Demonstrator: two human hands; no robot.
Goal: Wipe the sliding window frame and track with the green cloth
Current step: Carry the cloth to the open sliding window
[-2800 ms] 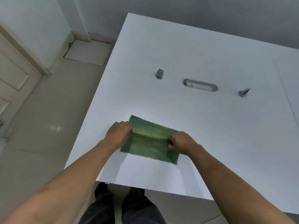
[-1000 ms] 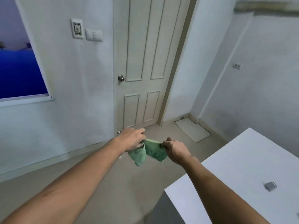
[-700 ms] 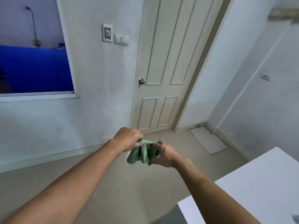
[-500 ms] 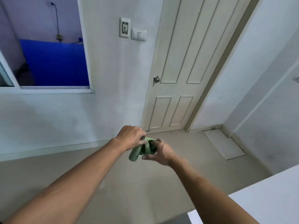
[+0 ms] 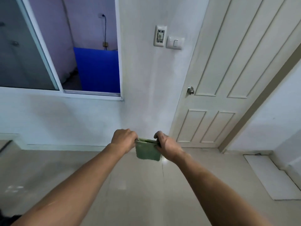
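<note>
Folded green cloth pinched at its top corners by both hands.
Left hand and right hand nip its upper edge; it hangs limp, likely light, soft, best gripped bunched for the window track.

Both bare forearms reach forward, level. The left hand and right hand are fisted close together, gripping the green cloth stretched between them.

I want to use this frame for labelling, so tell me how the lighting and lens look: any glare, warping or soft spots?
Head view: dim, cool, even light; the door and window frame lean from wide-angle warping; a small bright glare spot sits on the floor beside the right hand; the cloth and left hand look slightly soft.
</note>
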